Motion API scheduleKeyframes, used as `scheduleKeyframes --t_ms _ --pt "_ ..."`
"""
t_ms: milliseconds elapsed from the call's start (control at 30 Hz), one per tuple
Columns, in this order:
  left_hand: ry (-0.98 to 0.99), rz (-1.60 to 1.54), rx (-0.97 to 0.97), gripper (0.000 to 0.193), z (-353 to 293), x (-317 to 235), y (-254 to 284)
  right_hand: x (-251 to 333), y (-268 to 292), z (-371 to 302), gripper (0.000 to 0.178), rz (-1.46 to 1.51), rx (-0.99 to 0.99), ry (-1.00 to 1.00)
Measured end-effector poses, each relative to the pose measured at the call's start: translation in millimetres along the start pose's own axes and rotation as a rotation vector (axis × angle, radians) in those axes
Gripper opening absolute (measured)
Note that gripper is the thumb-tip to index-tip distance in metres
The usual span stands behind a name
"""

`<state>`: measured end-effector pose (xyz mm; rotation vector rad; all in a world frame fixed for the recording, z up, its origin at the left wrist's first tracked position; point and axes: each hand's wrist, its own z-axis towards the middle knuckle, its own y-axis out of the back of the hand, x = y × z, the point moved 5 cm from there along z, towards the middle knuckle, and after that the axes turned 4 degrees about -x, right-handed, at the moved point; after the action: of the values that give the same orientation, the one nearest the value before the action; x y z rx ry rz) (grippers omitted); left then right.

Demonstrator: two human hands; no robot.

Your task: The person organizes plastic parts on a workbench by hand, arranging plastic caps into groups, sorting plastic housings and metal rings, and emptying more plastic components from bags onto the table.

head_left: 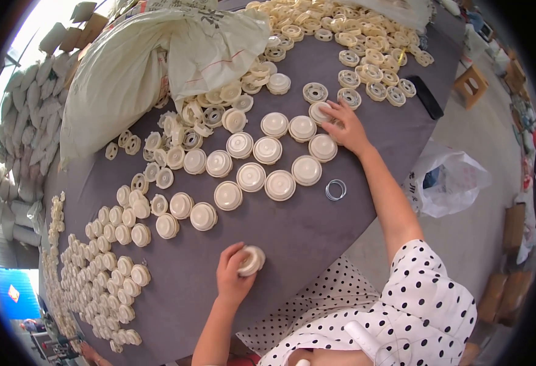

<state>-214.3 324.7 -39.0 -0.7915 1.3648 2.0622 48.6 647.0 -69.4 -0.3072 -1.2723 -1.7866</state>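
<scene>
My left hand (233, 276) grips a round cream plastic piece (254, 261) just above the grey cloth near the front edge; the piece is slightly blurred. Farther off to the right, my right hand (348, 127) has its fingers curled over a round cream cap (317, 112) at the far end of a loose group. Several similar domed caps (280, 185) lie between my hands, their flat round faces up. Beside my right forearm rest thin metal rings (327, 193). An open-centred cream piece (315, 93) sits just beyond the right hand.
A large pale woven sack (118, 91) slumps at the far left. Loose open-centred parts (365, 43) are heaped at the back. Many caps (106, 262) crowd the left. A black phone (425, 97) lies at the right edge, with a plastic bag (454, 183) below.
</scene>
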Motion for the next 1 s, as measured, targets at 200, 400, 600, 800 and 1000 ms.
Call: scheduleKeyframes --t_ms 200,400,600,800,1000 --pt "-0.174 0.044 0.164 0.047 25 -24 -47 43 -30 -11 0.045 0.136 0.012 0.022" --pt "-0.179 0.183 0.277 0.063 25 -30 -31 73 -51 -20 0.054 0.090 0.079 0.083" --pt "-0.310 0.345 0.292 0.052 11 -9 -20 91 -72 -22 0.064 0.005 0.224 0.290" --pt "-0.198 0.270 0.105 0.046 14 8 -2 103 -63 -21 0.083 -0.103 0.469 0.316" --pt "-0.080 0.689 -0.017 0.087 73 25 9 129 -70 -26 0.093 -0.157 0.625 0.458"
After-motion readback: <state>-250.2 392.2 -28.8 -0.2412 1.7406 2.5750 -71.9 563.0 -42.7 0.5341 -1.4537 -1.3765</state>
